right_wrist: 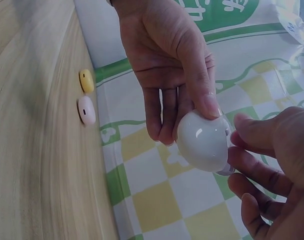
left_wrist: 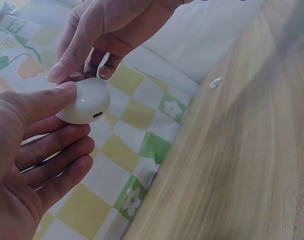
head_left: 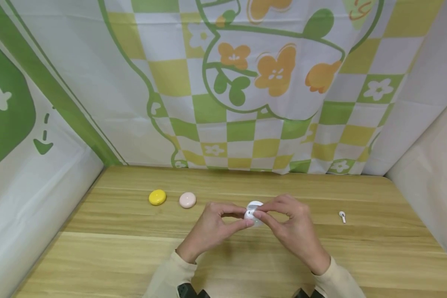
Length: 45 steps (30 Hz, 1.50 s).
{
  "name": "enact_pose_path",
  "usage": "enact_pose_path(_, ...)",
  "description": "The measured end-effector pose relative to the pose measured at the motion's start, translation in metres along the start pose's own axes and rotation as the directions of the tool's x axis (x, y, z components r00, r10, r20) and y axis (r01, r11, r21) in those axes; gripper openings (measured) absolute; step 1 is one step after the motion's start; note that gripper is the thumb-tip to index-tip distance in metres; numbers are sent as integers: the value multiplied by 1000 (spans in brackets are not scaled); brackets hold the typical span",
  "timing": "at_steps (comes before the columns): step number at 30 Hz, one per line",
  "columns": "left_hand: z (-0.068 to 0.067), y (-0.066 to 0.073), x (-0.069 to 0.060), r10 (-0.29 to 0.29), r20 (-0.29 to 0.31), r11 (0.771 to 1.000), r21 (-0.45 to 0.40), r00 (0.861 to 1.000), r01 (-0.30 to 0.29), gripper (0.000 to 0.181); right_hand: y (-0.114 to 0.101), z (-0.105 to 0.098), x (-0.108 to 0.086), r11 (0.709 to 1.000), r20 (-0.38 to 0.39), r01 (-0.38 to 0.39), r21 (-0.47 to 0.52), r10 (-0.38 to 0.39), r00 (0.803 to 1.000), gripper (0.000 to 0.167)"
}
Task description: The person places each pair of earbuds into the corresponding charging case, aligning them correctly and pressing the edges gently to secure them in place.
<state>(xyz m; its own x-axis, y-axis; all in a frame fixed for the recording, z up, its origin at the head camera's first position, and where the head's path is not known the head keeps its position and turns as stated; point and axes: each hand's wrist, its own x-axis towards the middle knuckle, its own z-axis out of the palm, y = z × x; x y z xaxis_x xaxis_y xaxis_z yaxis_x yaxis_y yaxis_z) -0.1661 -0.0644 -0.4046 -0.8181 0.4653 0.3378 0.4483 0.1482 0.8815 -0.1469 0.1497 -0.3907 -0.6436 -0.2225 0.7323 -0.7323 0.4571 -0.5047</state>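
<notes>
A rounded white earbud case [head_left: 254, 220] is held up above the table with its lid raised. My left hand [head_left: 217, 227] grips the case's left side, thumb against the shell, and the other fingers spread behind it in the left wrist view. From the right, my right hand [head_left: 292, 223] pinches at the case's open rim and lid with thumb and forefinger. Whether an earbud sits between those fingertips is hidden. A small dark port shows on the shell [left_wrist: 84, 102] in the left wrist view. A loose white earbud [head_left: 342, 217] lies on the table to the right.
A yellow round case [head_left: 157, 197] and a pale pink one [head_left: 188, 200] stand to the left on the wooden table [head_left: 115, 248]. Behind the table hangs a checked, flowered cloth [head_left: 246, 132]. White cloth walls [head_left: 432, 165] flank both sides.
</notes>
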Motion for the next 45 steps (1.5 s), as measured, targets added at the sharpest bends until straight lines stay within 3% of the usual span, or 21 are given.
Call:
enact_pose_path(12, -2, 0, 0, -26, -32, 999, -39, 999, 25, 21, -1, -6, 3, 996, 33, 71, -46, -70, 997, 23)
enact_pose_path(19, -4, 0, 2, -78, -80, 994, -88, 994, 71, 20, 5, -23, 7, 998, 8, -9, -57, 9, 1000, 21)
enact_pose_path(23, -5, -1, 1, -118, -103, 988, -112, 988, 106, 23, 14, -32, 7, 986, -4, -58, -156, 58, 998, 20)
enact_pose_path(28, -7, -4, 1, -132, -125, 984, -136, 983, 115, 24, 31, -45, 5, 946, 52, -147, -290, 169, 984, 18)
enact_pose_path(32, -9, -4, 1, -133, -137, 981, -157, 982, 111, 24, 46, -57, 2, 896, 124, -226, -382, 292, 948, 18)
enact_pose_path(39, -9, -2, 1, -125, -153, 980, -171, 980, 98, 24, 80, -87, -10, 769, 198, -367, -523, 529, 825, 29)
enact_pose_path(45, -9, -3, 2, -112, -159, 980, -181, 981, 83, 23, 106, -108, -24, 688, 185, -438, -579, 634, 751, 33)
